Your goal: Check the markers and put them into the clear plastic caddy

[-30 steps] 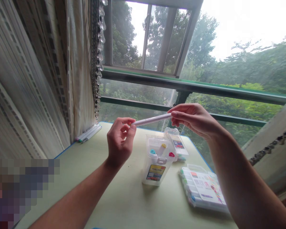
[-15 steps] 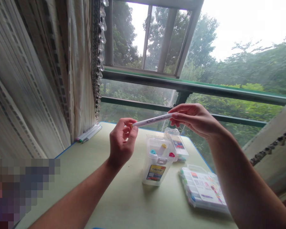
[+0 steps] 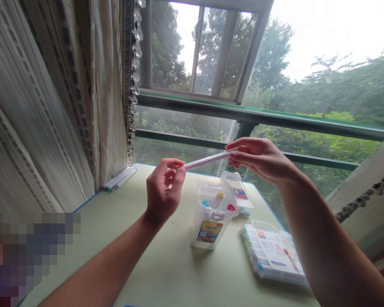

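A white marker pen (image 3: 206,160) is held up above the table between my two hands, slightly tilted with its right end higher. My left hand (image 3: 164,187) pinches its left end, where a bit of yellow shows. The fingertips of my right hand (image 3: 259,160) are closed on the other end. Below the pen stands a clear plastic marker box (image 3: 195,219) with a yellow and blue label. Inside it are a few markers, with yellow, light blue and red ends showing.
Behind the box is a second clear container (image 3: 241,194). A flat case with a printed white cover (image 3: 280,251) lies at the right, under my forearm. Several markers (image 3: 120,179) lie at the table's far left corner by the curtain (image 3: 109,98). A window rail (image 3: 192,106) runs behind.
The marker pen has been rolled between my fingers, so its printed text no longer faces me. Both hands stay almost in place.
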Demonstrator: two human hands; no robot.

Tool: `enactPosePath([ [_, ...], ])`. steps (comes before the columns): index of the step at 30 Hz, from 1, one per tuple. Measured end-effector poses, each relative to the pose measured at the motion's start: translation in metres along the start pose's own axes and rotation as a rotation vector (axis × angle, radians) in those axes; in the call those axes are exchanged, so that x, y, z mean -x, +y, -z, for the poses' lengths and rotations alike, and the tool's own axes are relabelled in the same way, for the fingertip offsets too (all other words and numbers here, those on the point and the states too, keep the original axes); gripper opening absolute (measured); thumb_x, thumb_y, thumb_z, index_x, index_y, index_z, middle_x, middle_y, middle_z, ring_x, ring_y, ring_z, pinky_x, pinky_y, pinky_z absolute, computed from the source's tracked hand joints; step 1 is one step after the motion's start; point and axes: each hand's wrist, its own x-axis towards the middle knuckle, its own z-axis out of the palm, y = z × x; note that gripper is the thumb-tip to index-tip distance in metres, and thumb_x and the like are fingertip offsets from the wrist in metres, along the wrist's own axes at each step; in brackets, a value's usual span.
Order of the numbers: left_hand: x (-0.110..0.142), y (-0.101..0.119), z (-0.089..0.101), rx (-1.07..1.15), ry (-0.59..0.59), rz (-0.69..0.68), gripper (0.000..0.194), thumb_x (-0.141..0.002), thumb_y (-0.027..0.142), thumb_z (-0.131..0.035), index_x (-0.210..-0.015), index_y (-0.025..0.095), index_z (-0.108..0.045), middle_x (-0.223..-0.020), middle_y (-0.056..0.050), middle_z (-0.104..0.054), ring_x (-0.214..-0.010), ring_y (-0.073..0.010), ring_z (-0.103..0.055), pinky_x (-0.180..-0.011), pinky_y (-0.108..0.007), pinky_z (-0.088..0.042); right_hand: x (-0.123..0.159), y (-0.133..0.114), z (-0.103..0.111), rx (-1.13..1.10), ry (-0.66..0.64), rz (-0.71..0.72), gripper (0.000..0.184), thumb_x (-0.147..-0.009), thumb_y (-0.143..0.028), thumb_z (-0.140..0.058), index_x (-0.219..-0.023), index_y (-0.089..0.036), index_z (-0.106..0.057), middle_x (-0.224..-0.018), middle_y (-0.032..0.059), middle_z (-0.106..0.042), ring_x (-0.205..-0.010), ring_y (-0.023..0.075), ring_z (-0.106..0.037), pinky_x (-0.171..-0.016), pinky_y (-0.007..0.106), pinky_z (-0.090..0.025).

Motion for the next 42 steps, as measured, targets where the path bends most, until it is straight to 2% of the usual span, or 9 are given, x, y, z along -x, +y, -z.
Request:
enactPosePath([
  [4, 0.0, 0.0, 0.0, -0.011, -0.003, -0.015, 0.014, -0.096, 0.032, -0.065, -0.1, 0.019, -0.065, -0.07, 0.003, -0.055, -0.053, -0.0075, -0.048, -0.048, -0.018, -0.038, 0.0, 0.0, -0.001, -0.009, 0.012, -0.043, 0.035, -0.072, -0.036, -0.094, -0.098, -0.017, -0.083, -0.071, 0.0041, -0.076, -0.065, 0.0142, -0.07, -0.062, 0.026, -0.056],
  [11, 0.0, -0.003, 0.001, -0.041, -0.003, -0.034, 0.013, -0.095, 0.03, -0.066, -0.103, 0.02, -0.064, -0.069, 0.003, -0.054, -0.056, -0.0093, -0.048, -0.05, -0.019, -0.038, 0.0, -0.002, -0.005, -0.028, 0.021, -0.053, 0.034, -0.072, -0.04, -0.093, -0.093, -0.016, -0.083, -0.069, 0.0042, -0.075, -0.063, 0.014, -0.069, -0.06, 0.025, -0.054],
  [24, 0.003, 0.001, -0.003, 0.008, -0.004, -0.041, 0.011, -0.094, 0.029, -0.068, -0.101, 0.02, -0.064, -0.08, 0.002, -0.062, -0.064, -0.01, -0.061, -0.053, -0.018, -0.045, -0.001, 0.0, -0.005, 0.22, -0.022, -0.096, 0.046, -0.066, -0.049, -0.092, -0.099, -0.018, -0.084, -0.075, 0.0041, -0.077, -0.071, 0.0167, -0.07, -0.069, 0.031, -0.055],
  [30, 0.005, 0.004, -0.004, -0.041, 0.005, -0.129, 0.01, -0.092, 0.024, -0.069, -0.101, 0.02, -0.066, -0.082, 0.001, -0.064, -0.066, -0.0107, -0.062, -0.057, -0.02, -0.049, -0.001, 0.003, -0.005, 0.301, -0.048, -0.1, 0.045, -0.072, -0.049, -0.088, -0.102, -0.016, -0.083, -0.083, 0.0076, -0.08, -0.077, 0.0195, -0.072, -0.07, 0.032, -0.055],
  [35, 0.007, 0.01, -0.008, -0.025, 0.02, -0.165, 0.01, -0.091, 0.021, -0.07, -0.101, 0.02, -0.068, -0.088, 0.0, -0.065, -0.068, -0.0102, -0.063, -0.059, -0.02, -0.052, -0.002, 0.006, -0.005, 0.329, -0.127, -0.094, 0.044, -0.077, -0.044, -0.084, -0.109, -0.015, -0.081, -0.086, 0.0075, -0.08, -0.08, 0.0204, -0.073, -0.073, 0.032, -0.056],
  [42, 0.009, 0.016, -0.009, -0.051, -0.023, -0.256, 0.015, -0.088, 0.018, -0.075, -0.102, 0.018, -0.072, -0.086, -0.001, -0.066, -0.061, -0.0076, -0.057, -0.051, -0.019, -0.047, -0.005, 0.017, -0.006, 0.401, -0.154, -0.08, 0.037, -0.079, -0.042, -0.082, -0.106, -0.018, -0.082, -0.087, 0.0065, -0.079, -0.081, 0.0222, -0.073, -0.075, 0.035, -0.057],
])
